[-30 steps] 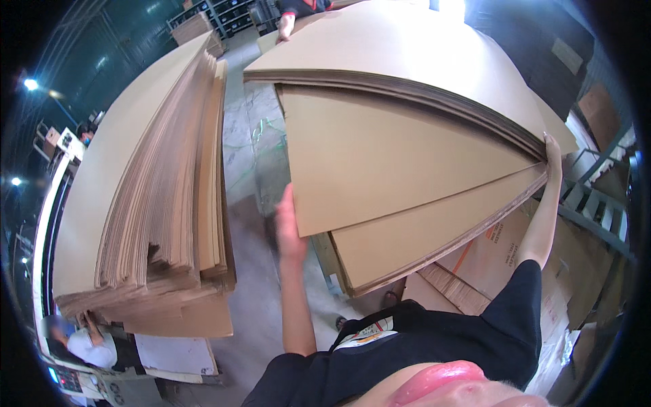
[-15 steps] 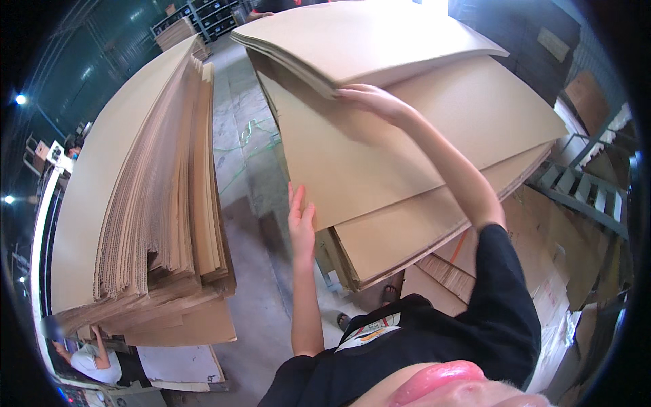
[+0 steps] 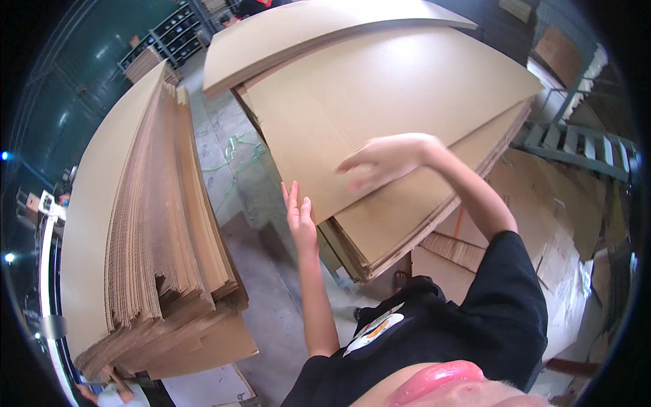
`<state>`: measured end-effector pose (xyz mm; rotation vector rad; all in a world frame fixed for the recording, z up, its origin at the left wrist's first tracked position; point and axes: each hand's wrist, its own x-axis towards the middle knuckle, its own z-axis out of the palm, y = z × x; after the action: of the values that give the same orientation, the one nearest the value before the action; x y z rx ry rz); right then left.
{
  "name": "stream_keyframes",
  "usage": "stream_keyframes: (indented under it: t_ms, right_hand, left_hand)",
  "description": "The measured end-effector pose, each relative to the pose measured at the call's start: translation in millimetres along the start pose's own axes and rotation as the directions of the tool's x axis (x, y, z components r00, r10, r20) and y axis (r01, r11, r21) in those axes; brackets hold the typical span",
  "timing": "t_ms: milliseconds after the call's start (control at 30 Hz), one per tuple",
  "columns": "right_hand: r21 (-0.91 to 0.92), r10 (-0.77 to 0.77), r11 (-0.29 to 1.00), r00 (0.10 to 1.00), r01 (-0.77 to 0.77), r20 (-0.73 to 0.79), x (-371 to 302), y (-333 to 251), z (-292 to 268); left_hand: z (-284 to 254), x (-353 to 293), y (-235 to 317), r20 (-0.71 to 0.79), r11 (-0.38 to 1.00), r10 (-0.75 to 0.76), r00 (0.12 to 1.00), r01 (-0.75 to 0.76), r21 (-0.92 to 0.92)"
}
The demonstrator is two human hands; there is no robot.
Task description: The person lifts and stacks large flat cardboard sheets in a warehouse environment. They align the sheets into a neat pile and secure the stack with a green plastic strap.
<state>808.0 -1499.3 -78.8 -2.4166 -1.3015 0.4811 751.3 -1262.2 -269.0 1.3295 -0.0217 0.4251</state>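
Brown cardboard sheets [image 3: 400, 88] lie in a broad stack before me, the upper ones set off from those beneath. My left hand [image 3: 298, 214] stands upright at the left near corner of the upper sheets, its fingers stretched up and the thumb apart. Over the near part of the top sheet hangs my right hand [image 3: 386, 163], slightly blurred, its fingers spread with nothing in them. Whether it touches the sheet I cannot tell. Across the far side lies another thick layer of cardboard sheets [image 3: 285, 37], overhanging the stack's left edge.
A tall stack of corrugated cardboard [image 3: 146, 217] stands to the left across a strip of concrete floor [image 3: 254, 271]. Green strapping [image 3: 237, 152] lies on that floor. Metal steps [image 3: 576, 146] stand at right. A person [image 3: 115, 393] is partly visible at lower left, another [image 3: 254, 8] at the far end.
My right hand has let go of the upper layer's near edge and come back toward me. That layer now lies farther away. My left hand stays at the corner.
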Motion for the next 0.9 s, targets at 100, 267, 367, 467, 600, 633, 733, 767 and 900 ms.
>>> stream_keyframes:
  t_ms: [100,267,367,467,600,633,733,767,900]
  right_hand:
    - [0.167,0.416,0.909,0.851,-0.381,-0.321,-63.5,49.8,24.9]
    - [-0.146,0.325,0.715,0.510,-0.684,-0.797,-117.9,114.4,104.9]
    - [-0.133,0.297,0.697,0.452,-0.705,-0.841,-108.8,131.5,119.6]
    - [-0.084,0.317,0.713,0.426,-0.696,-0.847,-106.7,129.7,117.3]
    - [-0.075,0.285,0.735,0.407,-0.674,-0.868,-112.3,133.6,121.2]
    - [-0.076,0.239,0.791,0.421,-0.607,-0.875,-111.9,127.2,120.0]
    - [-0.100,0.140,0.889,0.474,-0.448,-0.869,-115.8,109.4,127.0]
    - [-0.089,0.104,0.929,0.483,-0.360,-0.869,-120.3,110.0,124.4]
    - [0.004,-0.095,0.977,0.450,0.214,-0.888,-160.3,125.0,109.9]
  left_hand:
    - [-2.1,0.2,-1.1,-0.034,1.000,0.015,0.999,-0.014,0.014]
    - [-2.2,6.1,-15.3,-0.015,0.996,0.055,0.998,-0.054,0.066]
    - [6.4,-2.8,2.1,-0.014,0.998,0.014,1.000,-0.013,0.063]
    - [17.5,-9.2,11.7,-0.090,0.981,0.089,0.992,-0.072,0.180]
    - [2.6,3.4,-20.9,0.035,0.824,0.450,0.892,-0.430,0.369]
    - [-1.9,0.1,-19.7,0.020,0.816,0.444,0.896,-0.413,0.405]
    - [-6.1,-7.5,-2.2,0.073,0.709,0.370,0.926,-0.332,0.621]
    - [-11.5,-7.1,3.4,0.134,0.606,0.358,0.924,-0.339,0.720]
    - [-20.1,6.2,45.6,0.056,0.297,0.048,0.997,-0.068,0.953]
